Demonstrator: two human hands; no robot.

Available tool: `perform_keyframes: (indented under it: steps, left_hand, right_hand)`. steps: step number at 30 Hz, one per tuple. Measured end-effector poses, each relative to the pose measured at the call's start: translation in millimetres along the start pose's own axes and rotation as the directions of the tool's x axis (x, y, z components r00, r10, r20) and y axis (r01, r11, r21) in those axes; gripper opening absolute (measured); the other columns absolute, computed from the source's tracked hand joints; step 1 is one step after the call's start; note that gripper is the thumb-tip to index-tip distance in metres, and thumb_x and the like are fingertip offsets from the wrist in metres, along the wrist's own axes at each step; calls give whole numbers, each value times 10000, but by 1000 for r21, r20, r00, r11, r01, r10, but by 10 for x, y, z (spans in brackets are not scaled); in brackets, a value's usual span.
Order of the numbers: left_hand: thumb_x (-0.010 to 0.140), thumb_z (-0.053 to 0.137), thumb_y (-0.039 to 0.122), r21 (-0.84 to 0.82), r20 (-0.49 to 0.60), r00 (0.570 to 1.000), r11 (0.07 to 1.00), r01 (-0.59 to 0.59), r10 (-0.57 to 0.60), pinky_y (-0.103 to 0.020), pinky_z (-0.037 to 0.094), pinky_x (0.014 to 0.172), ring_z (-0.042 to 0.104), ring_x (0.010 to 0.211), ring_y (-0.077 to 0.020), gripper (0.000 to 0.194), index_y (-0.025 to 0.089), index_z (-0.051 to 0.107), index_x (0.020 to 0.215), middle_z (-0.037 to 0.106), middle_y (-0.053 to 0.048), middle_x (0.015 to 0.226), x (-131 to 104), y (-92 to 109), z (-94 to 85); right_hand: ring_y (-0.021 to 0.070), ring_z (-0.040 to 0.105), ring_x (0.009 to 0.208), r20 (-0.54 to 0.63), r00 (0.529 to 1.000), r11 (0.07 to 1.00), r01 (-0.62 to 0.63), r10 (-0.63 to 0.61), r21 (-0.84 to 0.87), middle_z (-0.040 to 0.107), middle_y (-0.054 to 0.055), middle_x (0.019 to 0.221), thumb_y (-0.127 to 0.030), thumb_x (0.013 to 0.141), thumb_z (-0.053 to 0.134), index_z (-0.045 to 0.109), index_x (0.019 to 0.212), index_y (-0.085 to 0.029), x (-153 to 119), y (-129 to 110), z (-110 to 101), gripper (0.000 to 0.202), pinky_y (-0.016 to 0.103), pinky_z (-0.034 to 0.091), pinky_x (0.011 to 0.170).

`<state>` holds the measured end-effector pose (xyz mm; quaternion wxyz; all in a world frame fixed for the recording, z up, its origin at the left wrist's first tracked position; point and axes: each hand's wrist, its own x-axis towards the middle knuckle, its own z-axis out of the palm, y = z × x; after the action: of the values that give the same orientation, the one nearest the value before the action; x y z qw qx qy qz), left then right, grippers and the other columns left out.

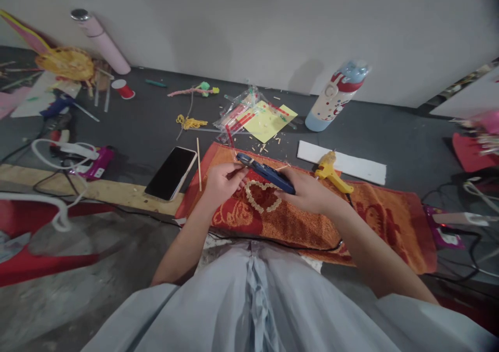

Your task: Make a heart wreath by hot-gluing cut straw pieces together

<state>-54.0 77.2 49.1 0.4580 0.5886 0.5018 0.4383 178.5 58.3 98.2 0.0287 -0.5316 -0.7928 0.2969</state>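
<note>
My right hand is wrapped round a dark blue hand tool with a metal part near its far end; its exact kind is unclear. My left hand is closed in a pinch beside the tool's tip, and whatever its fingertips hold is too small to make out. Below the tool, a heart-shaped outline of small pale pieces lies on the orange patterned towel. A short thin stick shows by my right fingers. A longer wooden stick rests left of my left hand.
A phone lies left of the towel. At right, a yellow glue gun rests by a white strip. Behind are yellow paper, small cut bits, a bottle and a pink flask. Cables run along the table's front edge.
</note>
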Motion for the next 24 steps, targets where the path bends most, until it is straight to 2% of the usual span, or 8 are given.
perform_keyframes:
  steps: [4, 8, 13, 19, 24]
  left_hand:
    - [715, 739, 482, -74, 14, 1000, 997, 26, -25, -225, 492, 409, 619, 444, -140, 350, 141, 712, 790, 661, -20, 542, 23, 53, 6]
    - [732, 715, 519, -84, 43, 998, 996, 41, -38, -207, 464, 386, 609, 428, -130, 383, 137, 713, 753, 653, -23, 530, 26, 104, 27]
    - [793, 657, 494, 8, 22, 1000, 1000, 1, -2, -222, 463, 402, 601, 432, -132, 363, 137, 727, 799, 655, -21, 539, 19, 89, 50]
    - [855, 580, 392, 243, 6, 992, 962, -126, 129, -210, 443, 488, 591, 486, -115, 344, 173, 653, 601, 628, -7, 507, 23, 46, 28]
    - [850, 564, 408, 253, 14, 995, 963, -97, 97, -209, 402, 462, 543, 446, -103, 358, 168, 643, 597, 638, -12, 531, 44, 3, 28]
  right_hand:
    - [283, 657, 947, -41, 999, 997, 10, -13, -78, 689, 142, 1090, -432, 903, 500, 524, 1191, -139, -10, 28, -23, 412, 322, 436, 763]
    - [280, 672, 906, -94, 996, 989, -7, -7, -146, 716, 130, 1026, -432, 903, 491, 536, 1179, -142, -7, 60, 25, 403, 308, 424, 730]
    - [260, 684, 790, -135, 991, 975, -51, 22, -218, 732, 115, 911, -457, 917, 447, 546, 1139, -153, 10, 81, 121, 389, 292, 381, 641]
    - [264, 692, 801, -87, 995, 973, -64, 45, -221, 734, 107, 914, -440, 928, 432, 550, 1120, -169, 41, 56, 117, 352, 291, 356, 627]
    - [239, 676, 769, -76, 996, 974, -66, 51, -216, 725, 95, 875, -437, 920, 462, 578, 1024, -179, 64, 58, 83, 302, 277, 336, 608]
